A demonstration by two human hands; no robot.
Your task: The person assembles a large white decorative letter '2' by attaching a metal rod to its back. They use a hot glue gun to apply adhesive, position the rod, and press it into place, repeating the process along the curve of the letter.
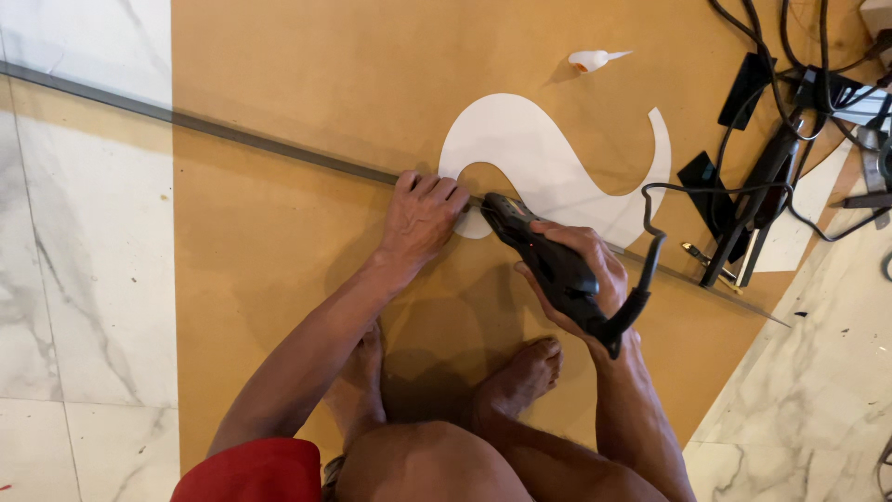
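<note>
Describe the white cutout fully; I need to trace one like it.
The white cutout is a flat, thin, curvy S-like shape, maybe paper or card, with a hooked tail at right. It lies flat on the brown board. The left hand presses beside its lower lobe, where the tip of the black power tool, gripped by the right hand, meets it.

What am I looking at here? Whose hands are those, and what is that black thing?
There is one picture, taken by a camera on a person's head, looking down. The person squats barefoot on a big brown board lying on a marble floor. Their left hand presses flat on the board, next to a long metal strip and a white curvy paper shape. Their right hand grips a black power tool with a cord, its tip at the paper's edge. A small white glue bottle lies farther up the board. At the right sit more black tools and tangled cables.
</note>
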